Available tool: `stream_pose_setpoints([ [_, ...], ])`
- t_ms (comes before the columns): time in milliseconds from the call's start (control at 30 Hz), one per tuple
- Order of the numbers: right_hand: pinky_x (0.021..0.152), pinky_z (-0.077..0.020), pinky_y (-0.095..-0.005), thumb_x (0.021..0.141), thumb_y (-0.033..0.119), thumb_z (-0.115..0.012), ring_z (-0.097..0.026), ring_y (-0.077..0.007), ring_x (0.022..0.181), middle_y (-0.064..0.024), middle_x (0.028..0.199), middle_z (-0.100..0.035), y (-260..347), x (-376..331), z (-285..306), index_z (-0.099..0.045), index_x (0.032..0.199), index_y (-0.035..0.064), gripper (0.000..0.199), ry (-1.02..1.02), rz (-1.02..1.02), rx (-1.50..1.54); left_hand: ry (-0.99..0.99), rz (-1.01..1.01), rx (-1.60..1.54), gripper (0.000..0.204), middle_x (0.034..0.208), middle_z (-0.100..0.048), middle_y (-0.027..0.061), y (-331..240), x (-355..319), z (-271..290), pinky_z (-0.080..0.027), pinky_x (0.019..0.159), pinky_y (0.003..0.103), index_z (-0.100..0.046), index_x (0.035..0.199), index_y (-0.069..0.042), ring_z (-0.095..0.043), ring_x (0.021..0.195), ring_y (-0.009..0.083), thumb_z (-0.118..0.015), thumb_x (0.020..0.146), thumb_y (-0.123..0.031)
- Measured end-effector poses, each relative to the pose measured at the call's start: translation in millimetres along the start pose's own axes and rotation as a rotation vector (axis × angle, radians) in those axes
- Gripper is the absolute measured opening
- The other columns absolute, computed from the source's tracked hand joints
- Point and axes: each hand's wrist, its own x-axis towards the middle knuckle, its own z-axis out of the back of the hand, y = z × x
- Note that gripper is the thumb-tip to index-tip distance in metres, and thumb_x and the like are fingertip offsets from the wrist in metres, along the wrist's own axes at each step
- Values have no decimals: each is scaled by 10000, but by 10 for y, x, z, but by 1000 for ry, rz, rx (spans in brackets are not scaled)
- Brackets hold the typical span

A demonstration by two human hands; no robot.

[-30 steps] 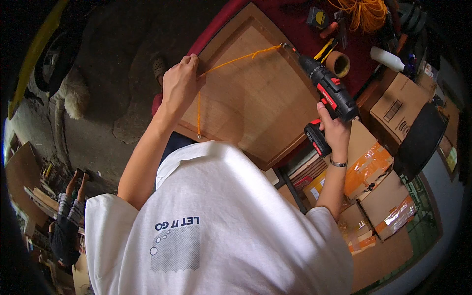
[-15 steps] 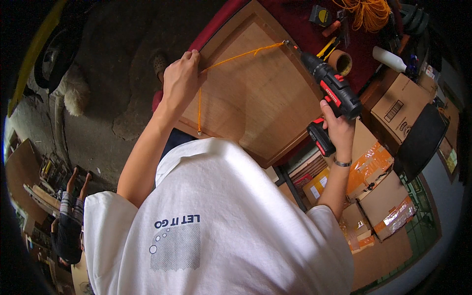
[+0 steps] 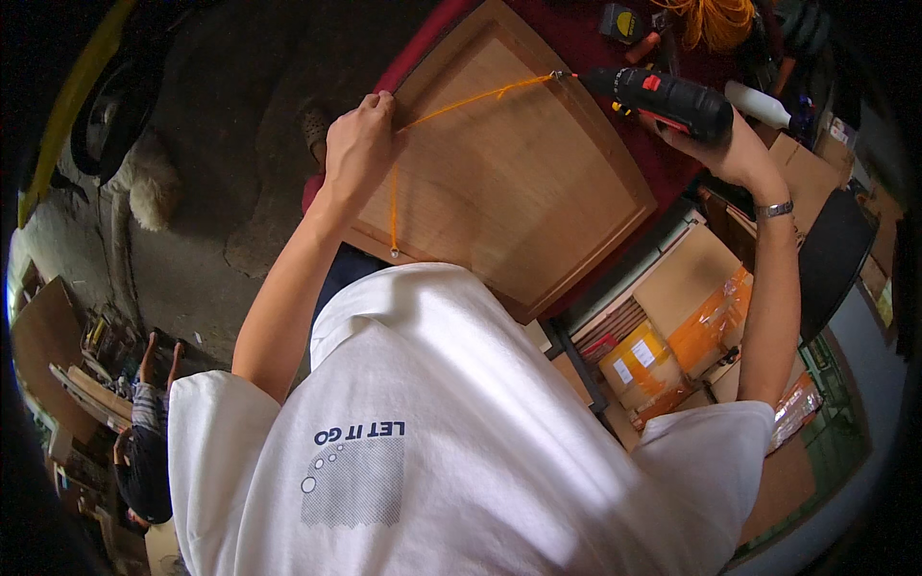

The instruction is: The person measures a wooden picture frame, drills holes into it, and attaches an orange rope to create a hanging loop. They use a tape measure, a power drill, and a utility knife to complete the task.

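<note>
A wooden framed panel (image 3: pixel 519 192) lies tilted in front of me with its recessed back showing. My left hand (image 3: pixel 360 139) is closed around its left edge, the fingertips partly hidden. My right hand (image 3: pixel 735 154) grips a black and red cordless drill (image 3: pixel 672 98), held nearly level. The drill's bit points left and reaches a small metal fixing on the frame's upper right edge. An orange cord (image 3: pixel 461 108) runs from that fixing to my left hand, then down to another metal fixing (image 3: pixel 395 252) on the near left edge.
The panel rests on a dark red surface (image 3: pixel 672 173). Beyond the drill are a tape measure (image 3: pixel 621 23), an orange cord coil (image 3: pixel 715 21) and a white bottle (image 3: pixel 759 104). Taped cardboard boxes (image 3: pixel 687 288) stand at right. A fluffy animal (image 3: pixel 149 182) and another person (image 3: pixel 146 442) are at left.
My right hand has swung up and to the right, turning the drill from a steep slant to nearly level. Its tip stays by the fixing. My left hand keeps its hold, shifted slightly.
</note>
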Motion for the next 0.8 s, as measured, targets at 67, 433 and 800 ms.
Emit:
stream_pose_setpoints([
  [67,854,-519,-371,833,175,-785,-648,-227,833,-167,980,-740,4,15,-45,-673,1103,4,338,-7,32,5,-16,-19,-5,378,1050,-665,186,8,5,5,-565,755,457,-607,1062,7,-685,884,377,-778,774,-166],
  [433,836,-543,-434,745,107,-782,-684,-405,926,-200,937,-718,75,-43,-115,-696,1071,50,342,-78,35,-220,-41,-14,-31,308,1021,-675,176,29,-14,-14,-570,748,453,-650,1009,-7,-692,866,380,-782,777,-160],
  [800,876,-544,-412,799,3,-732,-712,-303,977,-163,1088,-720,856,-1548,-643,-630,1293,67,508,-529,79,-119,-69,97,6,305,1036,-666,186,54,-18,-150,-552,806,463,-683,1097,-63,-682,945,364,-720,839,-222],
])
